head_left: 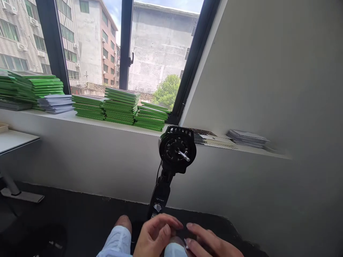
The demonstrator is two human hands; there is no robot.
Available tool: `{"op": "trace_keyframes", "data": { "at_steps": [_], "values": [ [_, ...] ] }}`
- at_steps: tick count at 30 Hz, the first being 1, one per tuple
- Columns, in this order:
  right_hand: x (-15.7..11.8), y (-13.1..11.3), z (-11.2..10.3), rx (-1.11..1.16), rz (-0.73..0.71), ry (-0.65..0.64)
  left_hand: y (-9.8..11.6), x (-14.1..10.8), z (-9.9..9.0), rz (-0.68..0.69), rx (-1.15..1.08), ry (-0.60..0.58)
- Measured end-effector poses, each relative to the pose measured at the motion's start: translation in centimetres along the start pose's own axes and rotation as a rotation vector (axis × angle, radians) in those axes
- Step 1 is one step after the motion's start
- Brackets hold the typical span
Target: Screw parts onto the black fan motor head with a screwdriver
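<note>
Bottom edge of view: left hand and right hand meet over the lap, just below the fan's handle. Left-hand fingers are curled loosely inward, tips nearly touching the right-hand fingers, which lie extended and flat. Something small and dark sits under both hands; cannot tell what it is, or whether either hand grips it. A knee and pale blue shorts show just left of the left hand.

Handheld fan: stands upright directly above the hands, black, round caged head on a slim handle. A round button is on the lower handle, close above the left fingertips. A silver stub juts from the centre of the head. A thin black cord runs down the left side of the handle. Neither hand is seen wrapped around the handle; its foot is hidden behind the hands.

Floor left of the fan is dark. Farther left, a table edge with a grey metal foot.

Behind the fan, a white windowsill. Left of the fan's head: stacks of green booklets and one pile of pale sheets. Right of the head: flat dark papers and a small grey pile against the wall.

Beyond: black-framed window, concrete buildings, one green tree.
</note>
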State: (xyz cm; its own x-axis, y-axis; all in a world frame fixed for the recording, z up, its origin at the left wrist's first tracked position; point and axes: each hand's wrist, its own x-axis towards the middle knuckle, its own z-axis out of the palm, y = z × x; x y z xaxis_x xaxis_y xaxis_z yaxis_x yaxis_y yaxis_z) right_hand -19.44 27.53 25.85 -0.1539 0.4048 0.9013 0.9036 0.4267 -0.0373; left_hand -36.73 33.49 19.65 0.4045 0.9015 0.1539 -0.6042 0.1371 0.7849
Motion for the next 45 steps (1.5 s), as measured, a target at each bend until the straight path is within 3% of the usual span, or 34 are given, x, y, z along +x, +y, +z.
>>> {"op": "trace_keyframes", "data": {
  "at_steps": [3, 5, 8, 10, 13, 15, 17, 19, 24, 30, 45],
  "values": [
    [1.8, 0.6, -0.4, -0.023, 0.007, 0.017, 3.9, 1.7, -1.5, 0.295, 0.214, 0.074],
    [4.4, 0.9, -0.8, -0.046, 0.000, 0.032, 6.7, 4.3, -1.8, 0.551, 0.344, 0.093],
    [10.1, 1.5, -0.7, -0.108, -0.052, 0.043, 10.4, 9.8, -0.5, 0.850, 0.484, 0.105],
    [13.7, 2.4, 0.1, -0.139, -0.110, 0.037, 12.4, 13.8, 0.9, 0.930, 0.566, 0.077],
    [17.1, 4.0, 2.1, -0.193, -0.241, 0.008, 14.3, 18.3, 2.6, 0.890, 0.627, -0.152],
    [18.0, 4.7, 3.4, -0.249, -0.290, -0.033, 14.9, 19.8, 3.0, 0.720, 0.613, -0.377],
    [18.2, 4.9, 4.2, -0.286, -0.298, -0.065, 14.9, 20.3, 3.0, 0.541, 0.556, -0.497],
    [18.2, 4.7, 4.6, -0.314, -0.303, -0.071, 14.7, 20.2, 3.1, 0.468, 0.500, -0.487],
    [18.4, 4.6, 4.5, -0.375, -0.275, -0.100, 14.2, 20.1, 3.7, 0.547, 0.521, -0.418],
    [18.6, 5.7, 4.2, -0.192, -0.126, -0.229, 14.4, 20.5, 4.0, 0.611, 0.606, -0.459],
    [19.5, 5.5, 4.4, 0.109, 0.206, -0.309, 14.5, 20.7, 4.3, 0.613, 0.645, -0.462]
  ]
}}
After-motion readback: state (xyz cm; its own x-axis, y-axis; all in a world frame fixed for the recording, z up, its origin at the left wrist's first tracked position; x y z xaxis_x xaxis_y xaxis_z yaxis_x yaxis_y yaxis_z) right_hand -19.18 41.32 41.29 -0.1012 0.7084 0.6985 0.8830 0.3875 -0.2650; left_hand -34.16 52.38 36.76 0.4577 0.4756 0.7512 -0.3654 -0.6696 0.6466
